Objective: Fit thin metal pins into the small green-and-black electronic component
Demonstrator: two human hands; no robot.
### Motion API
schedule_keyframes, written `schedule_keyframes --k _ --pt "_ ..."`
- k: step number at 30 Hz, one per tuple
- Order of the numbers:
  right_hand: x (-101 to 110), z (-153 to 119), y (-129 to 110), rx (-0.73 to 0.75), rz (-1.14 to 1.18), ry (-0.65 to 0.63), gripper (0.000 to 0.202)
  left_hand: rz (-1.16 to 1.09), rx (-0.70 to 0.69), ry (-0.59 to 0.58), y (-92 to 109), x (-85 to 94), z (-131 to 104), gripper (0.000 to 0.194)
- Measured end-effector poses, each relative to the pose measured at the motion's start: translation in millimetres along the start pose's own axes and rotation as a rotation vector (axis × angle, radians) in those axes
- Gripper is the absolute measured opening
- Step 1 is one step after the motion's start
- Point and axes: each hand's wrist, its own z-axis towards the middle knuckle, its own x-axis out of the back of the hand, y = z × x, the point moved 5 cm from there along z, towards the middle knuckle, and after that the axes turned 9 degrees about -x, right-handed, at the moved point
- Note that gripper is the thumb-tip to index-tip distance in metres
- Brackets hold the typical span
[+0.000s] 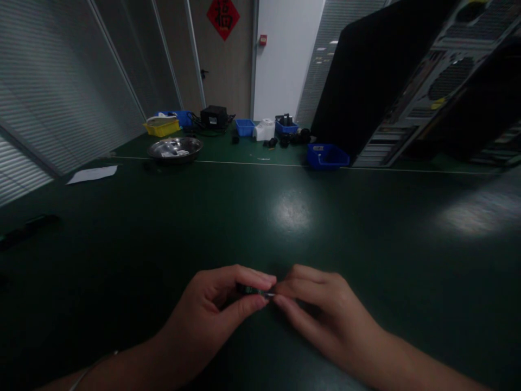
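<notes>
Low in the middle of the head view, my left hand is closed around a small dark object with faint green marks. Thumb and fingers press it from below and above, hiding much of it. From its right end a thin, pale, metal-looking tip sticks out. My right hand is closed in a pinch just at this tip, its fingertips almost touching those of my left. What the right fingers grip there is too small and dim to make out. Both hands are over the dark green table.
At the back left are a steel bowl holding pale items, a yellow basket and a black box. Blue bins and white parts stand further right, near large black computer cases. Paper lies left.
</notes>
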Motion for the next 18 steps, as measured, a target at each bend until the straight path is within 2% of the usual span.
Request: schedule_keyframes --k 7,12,15,18 --pt "2.2 -0.2 -1.7 0.027 0.065 0.000 0.020 -0.066 0.042 -0.032 -2.2 -2.4 1.2 0.014" --pt "5.9 -0.3 -1.1 0.012 0.121 0.106 0.018 -0.018 0.019 0.020 -0.9 3.6 0.4 0.008" --pt "8.3 -0.2 -0.8 -0.007 0.143 0.162 0.015 -0.020 0.059 0.016 -3.5 3.5 -1.4 0.020" --pt "8.1 0.1 -3.7 0.016 0.159 0.132 0.015 -0.091 0.080 0.039 -4.7 1.8 -0.6 0.039"
